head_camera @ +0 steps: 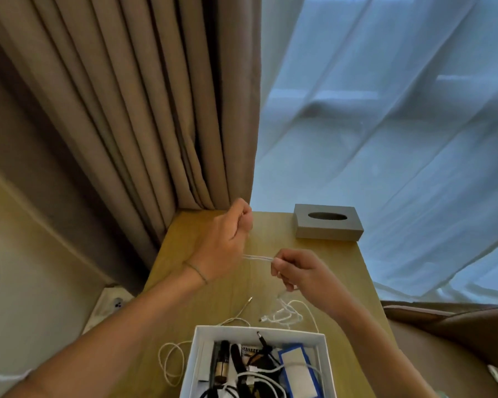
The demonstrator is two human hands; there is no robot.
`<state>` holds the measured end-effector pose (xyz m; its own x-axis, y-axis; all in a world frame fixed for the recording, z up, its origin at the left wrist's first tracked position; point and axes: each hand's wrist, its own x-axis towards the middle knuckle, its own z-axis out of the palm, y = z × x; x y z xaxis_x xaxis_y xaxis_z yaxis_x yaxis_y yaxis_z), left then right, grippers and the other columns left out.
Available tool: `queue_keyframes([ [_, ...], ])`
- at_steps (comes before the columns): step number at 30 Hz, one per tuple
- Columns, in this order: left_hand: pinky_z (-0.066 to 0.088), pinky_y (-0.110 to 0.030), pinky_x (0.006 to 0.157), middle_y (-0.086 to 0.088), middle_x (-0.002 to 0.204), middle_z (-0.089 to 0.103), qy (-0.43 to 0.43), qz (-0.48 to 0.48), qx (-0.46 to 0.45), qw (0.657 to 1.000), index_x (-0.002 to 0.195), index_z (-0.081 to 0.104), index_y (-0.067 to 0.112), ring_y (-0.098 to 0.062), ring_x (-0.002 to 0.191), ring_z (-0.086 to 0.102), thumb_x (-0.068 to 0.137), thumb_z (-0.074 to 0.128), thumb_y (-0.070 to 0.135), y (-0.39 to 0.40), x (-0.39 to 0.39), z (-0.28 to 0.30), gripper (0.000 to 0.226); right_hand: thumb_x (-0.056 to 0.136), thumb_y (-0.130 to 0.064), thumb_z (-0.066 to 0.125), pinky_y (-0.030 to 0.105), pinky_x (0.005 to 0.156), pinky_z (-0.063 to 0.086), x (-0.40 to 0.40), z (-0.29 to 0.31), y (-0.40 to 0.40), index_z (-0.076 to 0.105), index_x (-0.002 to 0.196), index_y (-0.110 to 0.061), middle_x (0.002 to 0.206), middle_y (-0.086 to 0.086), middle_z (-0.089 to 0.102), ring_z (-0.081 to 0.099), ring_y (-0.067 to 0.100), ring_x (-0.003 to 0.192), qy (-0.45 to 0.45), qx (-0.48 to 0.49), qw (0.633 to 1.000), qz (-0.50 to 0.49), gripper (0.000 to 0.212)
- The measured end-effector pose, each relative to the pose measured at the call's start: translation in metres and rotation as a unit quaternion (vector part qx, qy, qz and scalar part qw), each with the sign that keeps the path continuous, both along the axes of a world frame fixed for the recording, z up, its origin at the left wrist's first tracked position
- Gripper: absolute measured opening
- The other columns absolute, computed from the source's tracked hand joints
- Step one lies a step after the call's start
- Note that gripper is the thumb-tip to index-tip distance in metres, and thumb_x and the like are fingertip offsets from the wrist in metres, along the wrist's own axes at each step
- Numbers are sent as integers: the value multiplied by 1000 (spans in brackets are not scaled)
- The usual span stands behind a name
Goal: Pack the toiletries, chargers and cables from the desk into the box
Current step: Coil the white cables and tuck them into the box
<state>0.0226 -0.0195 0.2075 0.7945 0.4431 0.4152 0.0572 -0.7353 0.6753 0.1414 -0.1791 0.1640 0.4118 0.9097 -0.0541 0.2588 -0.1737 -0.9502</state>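
Nearest to me sits the white rectangular cardboard box, open on the pale wooden desk, already holding black and white cables, a dark tube-like item and a white block with a blue edge on its right side. Just beyond the box's far rim a tangle of thin white cable lies loose on the desk, and another thin white cable loops on the wood beside the box's left wall, one end with a small metal plug pointing away from me. Above the desk, my left hand is curled into a fist round one end of a short doubled stretch of white cable, and my right hand pinches the other end between thumb and fingertips, the strand pulled taut between them; more of that cable hangs from my right hand towards the tangle below. A grey rectangular tissue box with an oval slot stands at the desk's far right corner, near the sheer white curtain; a beige pleated curtain hangs on the left.
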Motion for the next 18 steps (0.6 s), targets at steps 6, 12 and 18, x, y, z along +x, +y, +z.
queue_keyframes([
  [6,23,-22,54,14,55,49,188,-61,227,954,88,47,40,3,50,43,75,15,93,-5,-14,-26,63,100,-23,59,21,61,45,8,40,8,67,75,-29,60,-11,59,54,6,57,-123,12,992,34,26],
  [12,37,-28,54,13,53,49,-10,-64,-94,994,69,71,21,-4,52,47,95,43,62,-9,-24,-29,56,102,-23,56,34,62,51,-3,45,21,63,75,-20,61,-4,56,56,15,58,-97,65,993,10,29],
  [18,31,-18,48,2,58,38,-174,81,-339,921,82,75,10,-4,51,34,93,44,53,-13,-27,-23,54,107,-23,46,44,65,51,-37,28,31,56,74,-13,54,-7,49,51,23,55,17,54,998,-25,36],
])
